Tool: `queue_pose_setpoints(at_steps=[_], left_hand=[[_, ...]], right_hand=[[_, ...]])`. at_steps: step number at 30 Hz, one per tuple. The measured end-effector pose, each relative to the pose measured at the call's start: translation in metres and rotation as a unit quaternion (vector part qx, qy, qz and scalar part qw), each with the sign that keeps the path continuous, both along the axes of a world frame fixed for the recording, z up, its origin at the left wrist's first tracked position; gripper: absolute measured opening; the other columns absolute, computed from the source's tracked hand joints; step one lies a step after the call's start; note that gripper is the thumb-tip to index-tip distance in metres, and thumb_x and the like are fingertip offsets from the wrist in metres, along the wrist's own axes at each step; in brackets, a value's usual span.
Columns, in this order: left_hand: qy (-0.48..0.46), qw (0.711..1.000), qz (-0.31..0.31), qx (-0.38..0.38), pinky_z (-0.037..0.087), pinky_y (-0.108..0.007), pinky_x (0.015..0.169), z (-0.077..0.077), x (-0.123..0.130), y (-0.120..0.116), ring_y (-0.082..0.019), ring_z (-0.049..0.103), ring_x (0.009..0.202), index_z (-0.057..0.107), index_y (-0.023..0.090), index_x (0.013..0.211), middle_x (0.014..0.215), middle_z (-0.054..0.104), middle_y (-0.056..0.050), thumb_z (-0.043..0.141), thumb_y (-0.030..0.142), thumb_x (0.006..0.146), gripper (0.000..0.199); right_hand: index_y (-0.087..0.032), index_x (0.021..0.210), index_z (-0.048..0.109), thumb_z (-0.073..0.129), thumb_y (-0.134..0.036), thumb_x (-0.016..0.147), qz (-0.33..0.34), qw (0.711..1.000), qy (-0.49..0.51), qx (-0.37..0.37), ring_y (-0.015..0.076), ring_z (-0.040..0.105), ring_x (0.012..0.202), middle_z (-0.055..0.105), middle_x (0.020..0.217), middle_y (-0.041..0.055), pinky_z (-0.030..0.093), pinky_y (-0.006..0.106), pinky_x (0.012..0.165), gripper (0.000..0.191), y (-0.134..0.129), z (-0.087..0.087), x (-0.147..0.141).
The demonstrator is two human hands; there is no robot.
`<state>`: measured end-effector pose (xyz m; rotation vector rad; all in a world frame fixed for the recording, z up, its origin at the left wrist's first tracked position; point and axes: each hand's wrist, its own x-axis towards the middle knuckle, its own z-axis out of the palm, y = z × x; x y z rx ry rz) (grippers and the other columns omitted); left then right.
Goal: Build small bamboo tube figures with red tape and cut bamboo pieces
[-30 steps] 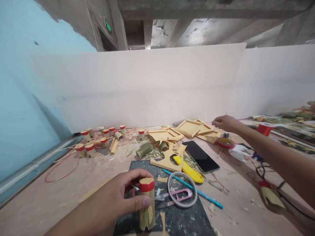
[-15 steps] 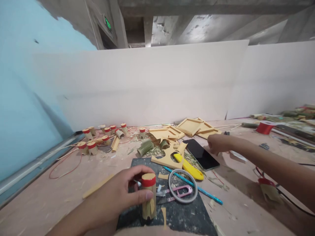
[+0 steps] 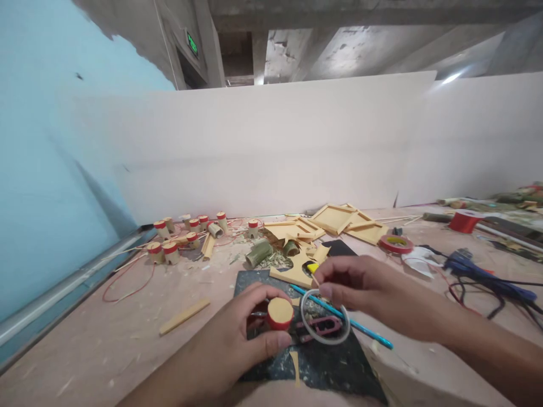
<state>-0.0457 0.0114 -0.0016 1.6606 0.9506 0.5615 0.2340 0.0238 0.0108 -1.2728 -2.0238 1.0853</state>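
Note:
My left hand point(image 3: 250, 333) is wrapped round a short bamboo tube point(image 3: 280, 314) with a pale flat top and a red band. Its top leans towards me, hiding most of the body. Close to its right, my right hand point(image 3: 354, 282) pinches what looks like a thin wooden stick point(image 3: 314, 278). Beneath the hands lies a dark cutting mat point(image 3: 339, 370). On it rest a pale ring point(image 3: 326, 341), pink-handled snips point(image 3: 328, 323) and a blue pen point(image 3: 369, 333). A yellow utility knife point(image 3: 313, 267) is mostly covered by my right hand.
Several red-banded bamboo tubes point(image 3: 171, 253) stand at the back left. Beyond the mat are a cut wooden sheet point(image 3: 292, 277), wooden frames point(image 3: 333, 217) and a dark phone point(image 3: 339, 247). At right lie a red tape roll point(image 3: 395, 243), a red spool point(image 3: 464, 221) and dark cables point(image 3: 487, 277).
My right hand has come from beside the phone to the middle, near the tube, now with a thin stick pinched. My left hand has raised the tube and tipped its top towards me.

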Motion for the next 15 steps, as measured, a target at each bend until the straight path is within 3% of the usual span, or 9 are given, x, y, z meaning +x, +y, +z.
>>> queue_pose_setpoints(at_steps=[3, 6, 10, 15], left_hand=[[0.024, 0.999, 0.014, 0.032, 0.047, -0.034, 0.096, 0.000, 0.000, 0.002, -0.026, 0.064, 0.113, 0.066, 0.023, 0.125, 0.125, 0.068, -0.005, 0.077, 0.038, 0.095, 0.036], [0.033, 0.998, 0.007, 0.055, 0.047, -0.033, 0.095, 0.000, 0.001, 0.003, -0.024, 0.062, 0.109, 0.064, 0.023, 0.123, 0.117, 0.069, -0.003, 0.074, 0.036, 0.096, 0.032], [0.049, 0.997, -0.004, 0.052, 0.046, -0.030, 0.088, -0.001, 0.004, 0.000, -0.020, 0.058, 0.099, 0.063, 0.024, 0.121, 0.106, 0.066, 0.001, 0.066, 0.033, 0.101, 0.022], [0.090, 0.993, 0.041, 0.058, 0.042, -0.031, 0.080, -0.003, 0.005, -0.002, -0.020, 0.053, 0.089, 0.056, 0.027, 0.132, 0.099, 0.061, 0.001, 0.057, 0.041, 0.104, 0.032]], right_hand=[[-0.022, 0.099, 0.069, 0.076, -0.058, 0.095, 0.024, 0.988, 0.119, -0.093, 0.0176, 0.058, 0.075, 0.067, 0.083, 0.0003, 0.045, 0.027, 0.066, 0.036, -0.010, -0.010, -0.018], [-0.022, 0.093, 0.063, 0.084, -0.061, 0.088, 0.020, 0.975, 0.180, -0.126, 0.0164, 0.055, 0.072, 0.062, 0.080, -0.0019, 0.043, 0.027, 0.065, 0.044, -0.009, -0.023, -0.023], [-0.022, 0.090, 0.057, 0.071, -0.072, 0.094, 0.022, 0.980, 0.163, -0.111, 0.0149, 0.051, 0.068, 0.058, 0.076, -0.0032, 0.042, 0.027, 0.063, 0.052, -0.007, -0.038, -0.024], [-0.021, 0.087, 0.062, 0.061, -0.069, 0.101, 0.009, 0.996, 0.068, -0.054, 0.0152, 0.051, 0.067, 0.060, 0.074, -0.0023, 0.039, 0.027, 0.061, 0.051, -0.012, -0.047, -0.031]])
